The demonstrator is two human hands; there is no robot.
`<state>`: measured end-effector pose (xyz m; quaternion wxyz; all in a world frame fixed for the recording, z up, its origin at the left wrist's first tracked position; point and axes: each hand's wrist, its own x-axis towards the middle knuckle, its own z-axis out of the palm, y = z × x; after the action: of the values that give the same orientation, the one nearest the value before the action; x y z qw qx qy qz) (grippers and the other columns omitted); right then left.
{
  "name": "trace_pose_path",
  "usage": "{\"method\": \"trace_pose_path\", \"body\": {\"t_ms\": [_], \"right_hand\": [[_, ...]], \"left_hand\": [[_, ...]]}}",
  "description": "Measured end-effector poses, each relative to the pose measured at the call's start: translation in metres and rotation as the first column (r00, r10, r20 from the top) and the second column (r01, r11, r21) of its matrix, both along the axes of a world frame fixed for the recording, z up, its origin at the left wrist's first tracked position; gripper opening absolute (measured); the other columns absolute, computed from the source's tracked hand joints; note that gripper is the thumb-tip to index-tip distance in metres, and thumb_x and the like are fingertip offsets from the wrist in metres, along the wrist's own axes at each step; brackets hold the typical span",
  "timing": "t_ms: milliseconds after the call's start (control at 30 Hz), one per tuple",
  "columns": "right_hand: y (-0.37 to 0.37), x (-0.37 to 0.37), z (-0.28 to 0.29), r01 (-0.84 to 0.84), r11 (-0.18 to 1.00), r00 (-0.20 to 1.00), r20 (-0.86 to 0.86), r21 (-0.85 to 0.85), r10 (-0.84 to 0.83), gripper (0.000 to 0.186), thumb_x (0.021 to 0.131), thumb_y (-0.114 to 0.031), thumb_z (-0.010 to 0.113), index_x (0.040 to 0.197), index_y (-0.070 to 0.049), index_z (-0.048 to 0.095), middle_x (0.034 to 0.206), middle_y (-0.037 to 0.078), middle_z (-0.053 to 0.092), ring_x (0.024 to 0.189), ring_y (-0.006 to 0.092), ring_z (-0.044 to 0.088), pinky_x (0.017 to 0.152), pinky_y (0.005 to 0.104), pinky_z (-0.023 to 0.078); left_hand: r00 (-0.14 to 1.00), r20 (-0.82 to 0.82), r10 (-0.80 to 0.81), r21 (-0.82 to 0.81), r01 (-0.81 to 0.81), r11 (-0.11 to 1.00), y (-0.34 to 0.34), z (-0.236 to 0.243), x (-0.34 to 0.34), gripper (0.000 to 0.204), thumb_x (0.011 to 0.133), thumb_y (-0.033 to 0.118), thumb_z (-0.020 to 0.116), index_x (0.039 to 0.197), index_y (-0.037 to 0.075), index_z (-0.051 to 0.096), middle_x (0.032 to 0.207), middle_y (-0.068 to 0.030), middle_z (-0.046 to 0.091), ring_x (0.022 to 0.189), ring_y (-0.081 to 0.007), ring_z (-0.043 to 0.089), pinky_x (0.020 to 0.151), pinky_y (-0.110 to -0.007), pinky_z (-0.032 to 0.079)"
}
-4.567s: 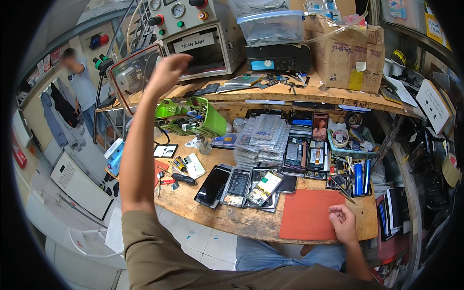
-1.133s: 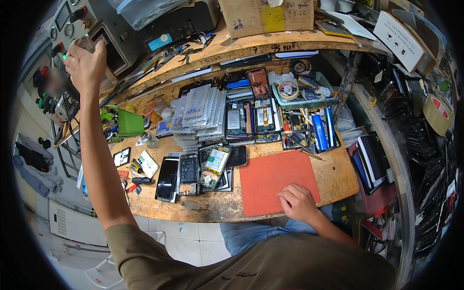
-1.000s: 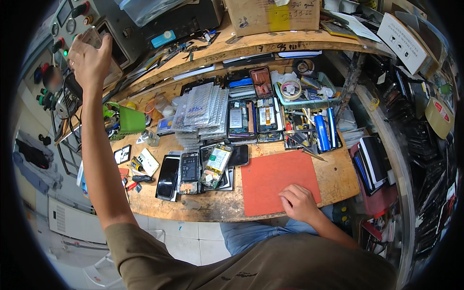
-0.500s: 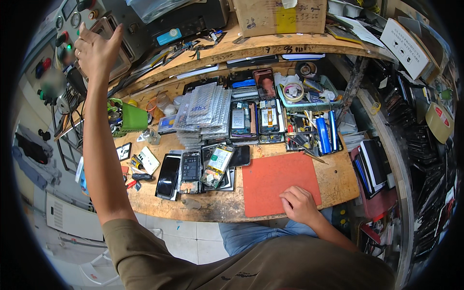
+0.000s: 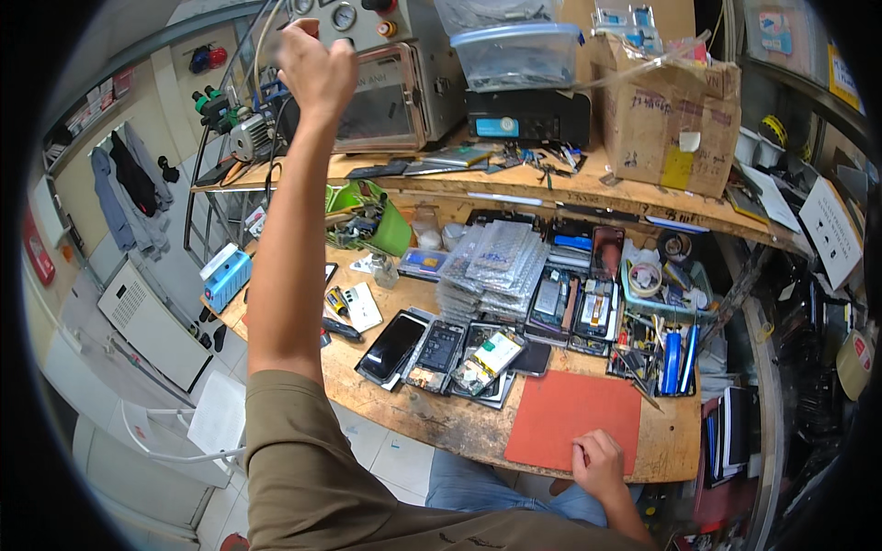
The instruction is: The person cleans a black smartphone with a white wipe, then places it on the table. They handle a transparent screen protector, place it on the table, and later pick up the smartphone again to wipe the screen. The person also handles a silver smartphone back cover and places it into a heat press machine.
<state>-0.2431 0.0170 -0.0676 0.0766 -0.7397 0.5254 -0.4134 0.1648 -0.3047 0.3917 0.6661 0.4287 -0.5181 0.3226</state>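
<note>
My left arm reaches up to the machine's grey control panel [image 5: 363,37]. The fingers of my left hand [image 5: 317,73] are curled round a dark knob [image 5: 308,26], mostly hidden by the hand, beside a round gauge [image 5: 344,16]. Below the panel is the machine's framed window door [image 5: 381,96]. My right hand [image 5: 599,459] rests on the near part of the red mat [image 5: 565,413], its fingers bent in and nothing visible in them. Left of the mat lie a black-screened phone [image 5: 393,346], an opened phone [image 5: 439,351] and a phone part with a white battery [image 5: 496,354].
Bubble-wrap sleeves [image 5: 496,262] are stacked behind the phones. A green basket [image 5: 393,230] of tools stands left of them. On the raised shelf are a cardboard box [image 5: 661,119] and a clear plastic bin [image 5: 514,60]. A tool tray [image 5: 643,354] sits right of the mat.
The view has swung left and up, showing more of the machine. My left hand, spread before, has curled its fingers at the panel. My right hand stays on the mat.
</note>
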Motion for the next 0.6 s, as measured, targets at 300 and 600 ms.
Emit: {"method": "trace_pose_path", "body": {"t_ms": [300, 600], "right_hand": [[0.001, 0.006, 0.006, 0.002, 1.0, 1.0, 0.003, -0.022, -0.002, 0.01, 0.083, 0.003, 0.074, 0.092, -0.003, 0.074, 0.087, 0.012, 0.068, 0.076, 0.0332, 0.07, 0.067, 0.0437, 0.056], [0.001, 0.008, 0.008, 0.021, 0.998, 0.999, -0.026, -0.06, -0.023, 0.011, 0.082, 0.003, 0.075, 0.091, -0.003, 0.074, 0.088, 0.012, 0.068, 0.076, 0.0325, 0.07, 0.067, 0.0433, 0.056]], "left_hand": [[0.945, 0.302, 0.125, 0.128, -0.17, 0.977, -0.01, 0.082, 0.067, 0.082, 0.078, 0.001, 0.061, 0.158, 0.007, 0.045, 0.147, -0.0059, 0.072, 0.137, -0.0352, 0.064, 0.119, -0.047, 0.041], [0.951, 0.267, 0.154, 0.262, -0.226, 0.938, -0.031, 0.1, 0.065, 0.089, 0.076, 0.0, 0.058, 0.162, 0.02, 0.044, 0.153, 0.0003, 0.069, 0.147, -0.0319, 0.058, 0.122, -0.05, 0.033]]}}
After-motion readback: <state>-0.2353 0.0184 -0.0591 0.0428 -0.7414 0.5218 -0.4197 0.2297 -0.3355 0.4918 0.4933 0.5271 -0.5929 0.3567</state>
